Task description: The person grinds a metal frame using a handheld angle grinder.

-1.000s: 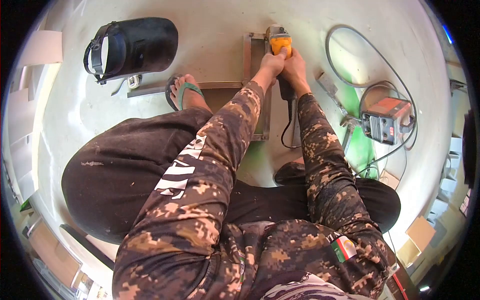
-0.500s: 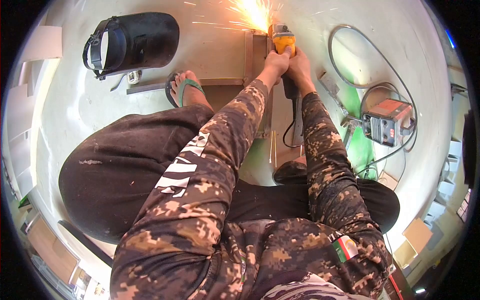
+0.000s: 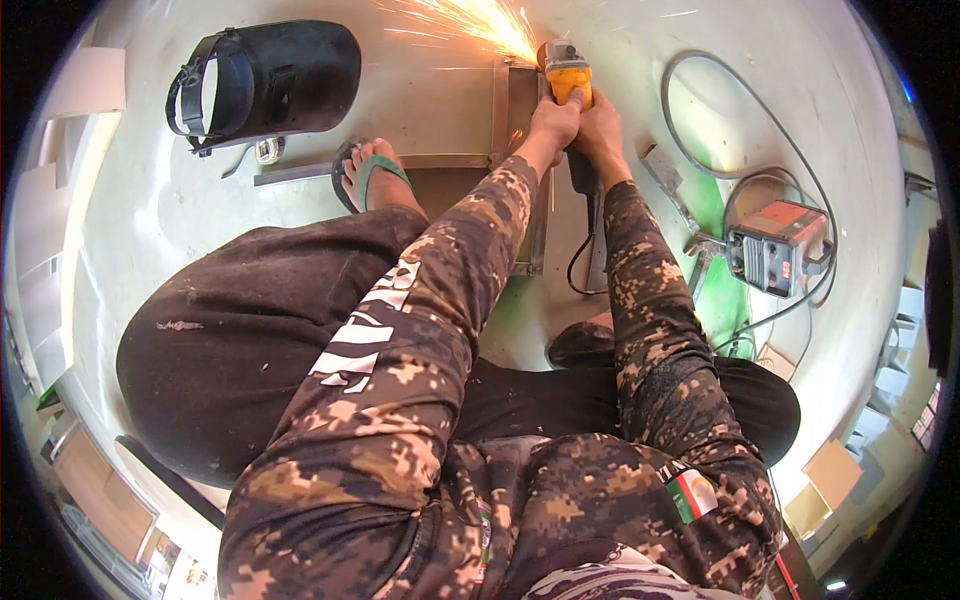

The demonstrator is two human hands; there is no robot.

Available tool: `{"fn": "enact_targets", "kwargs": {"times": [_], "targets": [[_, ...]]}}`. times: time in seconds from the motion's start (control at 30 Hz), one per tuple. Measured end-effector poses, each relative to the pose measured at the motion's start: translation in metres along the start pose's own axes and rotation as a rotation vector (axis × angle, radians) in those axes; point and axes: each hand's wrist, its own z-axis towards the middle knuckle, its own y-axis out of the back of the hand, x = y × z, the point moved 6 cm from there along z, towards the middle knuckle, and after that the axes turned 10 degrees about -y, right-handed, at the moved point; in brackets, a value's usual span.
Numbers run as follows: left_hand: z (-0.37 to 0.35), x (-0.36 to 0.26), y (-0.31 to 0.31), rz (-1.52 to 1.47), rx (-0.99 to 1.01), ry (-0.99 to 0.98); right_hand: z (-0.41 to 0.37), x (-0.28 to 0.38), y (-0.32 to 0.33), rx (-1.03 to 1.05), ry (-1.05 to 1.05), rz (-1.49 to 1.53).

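Note:
Both of my hands grip a yellow and black angle grinder (image 3: 570, 82) at the top centre. My left hand (image 3: 555, 127) wraps round its left side, and my right hand (image 3: 602, 130) closes round its right side and handle. The grinder's head is at the upper right corner of a metal frame (image 3: 499, 115), and orange sparks fly up and left from there. The exact contact of the disc with the metal is hidden by glare. A black cord runs down from the grinder's rear.
A black welding helmet (image 3: 300, 78) lies at upper left, above a tape measure (image 3: 268, 150). My sandalled foot (image 3: 378, 180) rests by the frame's left bar. To the right are a welding machine (image 3: 778, 248), looped cables and a metal bar (image 3: 665, 178).
The spark stream has shifted and now spreads more to the left, with less glare at the frame's corner. The grinder has moved very slightly; both hands still hold it.

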Motion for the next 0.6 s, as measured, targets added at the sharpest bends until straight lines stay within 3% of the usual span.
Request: {"fn": "enact_targets", "kwargs": {"times": [0.6], "targets": [[-0.014,-0.012,-0.001,-0.002,-0.073,-0.001,0.000,0.005,0.006,-0.006,0.048,-0.019]]}}
